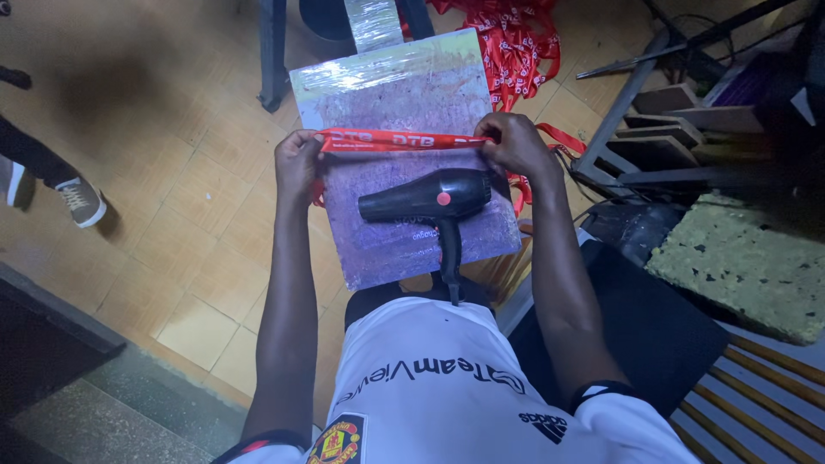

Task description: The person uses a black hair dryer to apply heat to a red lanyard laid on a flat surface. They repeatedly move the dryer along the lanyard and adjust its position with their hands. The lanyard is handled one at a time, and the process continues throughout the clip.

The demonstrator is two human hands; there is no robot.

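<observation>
Both hands pinched a red ribbon (404,139) tight across the board (404,94), left hand (296,163) at its left end, right hand (514,144) at its right. Black hairdryer (430,199) sat just nearer.

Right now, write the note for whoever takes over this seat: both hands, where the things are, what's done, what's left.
Left hand: closed on one end of the red lanyard strap.
Right hand: pinching the other end; the strap is stretched flat between both hands across the wrapped purple board.
Black hair dryer: lying on the board just below the strap, nozzle toward the left hand, handle pointing back at the lap; nobody is holding it.
Pile of red lanyards: on the floor beyond the board.
Done: one strap picked and pulled straight.
Left: the dryer is untouched; the pile remains.
</observation>
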